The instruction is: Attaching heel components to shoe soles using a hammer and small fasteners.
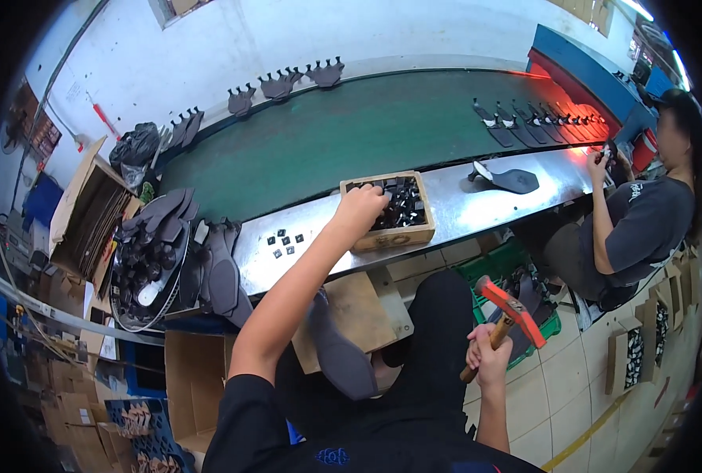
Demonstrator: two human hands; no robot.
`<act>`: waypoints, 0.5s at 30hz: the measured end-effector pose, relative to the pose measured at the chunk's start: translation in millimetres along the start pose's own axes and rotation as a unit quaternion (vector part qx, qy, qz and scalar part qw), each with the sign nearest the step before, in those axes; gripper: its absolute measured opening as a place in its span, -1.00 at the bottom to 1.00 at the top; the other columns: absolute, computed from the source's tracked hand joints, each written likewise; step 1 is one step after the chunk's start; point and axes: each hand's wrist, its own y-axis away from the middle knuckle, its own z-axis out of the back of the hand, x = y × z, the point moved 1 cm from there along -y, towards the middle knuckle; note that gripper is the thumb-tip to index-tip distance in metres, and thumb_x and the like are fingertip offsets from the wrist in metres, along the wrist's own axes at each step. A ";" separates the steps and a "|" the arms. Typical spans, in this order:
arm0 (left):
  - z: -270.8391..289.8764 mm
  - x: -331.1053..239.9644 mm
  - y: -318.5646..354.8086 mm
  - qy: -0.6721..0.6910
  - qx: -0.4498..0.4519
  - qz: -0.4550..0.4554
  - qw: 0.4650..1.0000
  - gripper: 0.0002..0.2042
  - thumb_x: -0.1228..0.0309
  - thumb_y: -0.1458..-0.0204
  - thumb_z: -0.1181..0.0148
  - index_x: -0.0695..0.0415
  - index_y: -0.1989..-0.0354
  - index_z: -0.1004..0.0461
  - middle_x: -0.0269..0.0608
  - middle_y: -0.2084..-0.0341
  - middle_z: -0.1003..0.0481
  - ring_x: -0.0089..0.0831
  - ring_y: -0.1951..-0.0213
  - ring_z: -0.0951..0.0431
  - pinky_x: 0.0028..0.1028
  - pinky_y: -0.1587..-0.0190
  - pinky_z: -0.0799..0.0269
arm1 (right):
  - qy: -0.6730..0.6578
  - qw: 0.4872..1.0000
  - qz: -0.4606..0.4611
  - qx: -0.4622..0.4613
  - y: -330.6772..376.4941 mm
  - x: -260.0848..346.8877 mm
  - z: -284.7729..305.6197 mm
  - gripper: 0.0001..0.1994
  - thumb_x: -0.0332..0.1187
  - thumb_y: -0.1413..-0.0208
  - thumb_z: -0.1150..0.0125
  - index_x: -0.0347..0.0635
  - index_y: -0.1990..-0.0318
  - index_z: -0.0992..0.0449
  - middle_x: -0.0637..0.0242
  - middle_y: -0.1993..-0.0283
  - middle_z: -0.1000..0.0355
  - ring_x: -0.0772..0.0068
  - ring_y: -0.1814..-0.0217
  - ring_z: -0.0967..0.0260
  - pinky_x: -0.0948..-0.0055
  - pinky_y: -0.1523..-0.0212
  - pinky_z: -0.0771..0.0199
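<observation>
My left hand [360,206] reaches into a wooden box [394,239] of small glossy black pieces [402,201]. Its fingers are curled among the pieces; the fingertips are hidden, so I cannot make out what they hold. On the metal ledge left of the box lie several small dark square pieces [285,241]. My right hand [490,353] is closed around the wooden handle of a hammer [512,310] with an orange-red head, held up beside my right knee. A dark grey shoe sole [337,352] rests between my legs, against a wooden block [356,311].
A green conveyor belt [327,130] runs behind the metal ledge [461,209], where one heeled sole [505,177] lies. At left stands a basket [147,272] heaped with dark soles and heels. At right a co-worker [643,205] sits at the ledge. A green crate [548,327] stands below.
</observation>
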 end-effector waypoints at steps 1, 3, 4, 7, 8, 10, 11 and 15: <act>-0.4 -0.4 -3.9 0.001 0.037 -0.009 0.999 -0.96 0.57 0.02 -0.21 0.21 0.39 -0.55 -0.06 0.30 -0.53 -0.08 0.13 -0.55 -0.23 0.10 -0.51 | 0.012 1.000 0.010 0.011 -1.5 -1.3 -1.2 -0.70 -0.27 -0.36 -0.09 -0.32 0.38 -0.38 0.55 0.72 -0.03 0.74 0.80 0.07 0.63 0.77 0.01; 3.2 -0.6 -2.0 -0.002 0.034 0.032 0.999 -0.92 0.57 0.03 -0.20 0.21 0.35 -0.57 -0.02 0.27 -0.53 -0.08 0.12 -0.56 -0.21 0.08 -0.53 | 0.026 0.999 0.011 0.021 -4.8 -2.7 -2.5 -0.70 -0.28 -0.35 -0.11 -0.32 0.40 -0.39 0.54 0.72 -0.05 0.74 0.80 0.05 0.63 0.77 0.02; 6.2 -0.5 0.3 -0.005 0.032 0.076 0.997 -0.89 0.58 0.03 -0.20 0.21 0.32 -0.59 0.02 0.23 -0.52 -0.08 0.11 -0.57 -0.19 0.07 -0.56 | 0.025 0.999 0.013 0.020 -7.1 -1.9 -2.2 -0.70 -0.28 -0.35 -0.11 -0.32 0.40 -0.39 0.54 0.72 -0.05 0.74 0.80 0.05 0.63 0.77 0.02; 14.5 5.4 8.3 0.027 0.016 0.113 0.993 -0.90 0.58 0.01 -0.17 0.24 0.33 -0.58 0.05 0.26 -0.53 -0.06 0.10 -0.57 -0.19 0.09 -0.55 | 0.044 0.998 0.005 0.036 -14.0 -0.5 -6.4 -0.70 -0.28 -0.34 -0.12 -0.31 0.40 -0.39 0.54 0.72 -0.07 0.75 0.80 0.05 0.63 0.77 0.02; 16.7 7.4 10.4 0.033 0.000 0.127 0.991 -0.91 0.57 0.01 -0.17 0.24 0.33 -0.58 0.05 0.28 -0.54 -0.07 0.10 -0.57 -0.19 0.10 -0.54 | 0.047 0.998 0.001 0.042 -15.6 -0.5 -8.3 -0.70 -0.26 -0.34 -0.14 -0.30 0.39 -0.41 0.55 0.71 -0.10 0.75 0.78 0.02 0.64 0.75 0.01; 19.5 12.5 9.5 0.095 -0.004 0.142 0.985 -0.91 0.56 0.02 -0.21 0.25 0.33 -0.58 0.04 0.27 -0.54 -0.07 0.10 -0.57 -0.19 0.10 -0.54 | 0.051 0.997 0.000 0.053 -20.2 0.6 -14.3 -0.70 -0.24 -0.33 -0.16 -0.28 0.38 -0.43 0.56 0.70 -0.14 0.76 0.77 -0.01 0.64 0.74 0.00; 20.5 14.2 8.8 0.159 -0.006 0.156 0.975 -0.90 0.54 0.03 -0.24 0.26 0.33 -0.58 0.04 0.27 -0.55 -0.08 0.10 -0.56 -0.20 0.10 -0.53 | 0.040 0.998 -0.003 0.055 -22.6 1.2 -18.1 -0.70 -0.24 -0.33 -0.16 -0.28 0.39 -0.43 0.56 0.71 -0.15 0.76 0.77 -0.02 0.64 0.74 0.00; 16.7 8.8 10.1 0.042 -0.053 0.107 0.992 -0.81 0.39 0.10 -0.39 0.19 0.31 -0.64 -0.08 0.32 -0.61 -0.10 0.10 -0.57 -0.20 0.08 -0.54 | -0.001 0.997 -0.012 0.074 -31.3 1.9 -32.1 -0.69 -0.24 -0.33 -0.17 -0.29 0.40 -0.43 0.55 0.71 -0.16 0.76 0.78 -0.01 0.64 0.74 0.00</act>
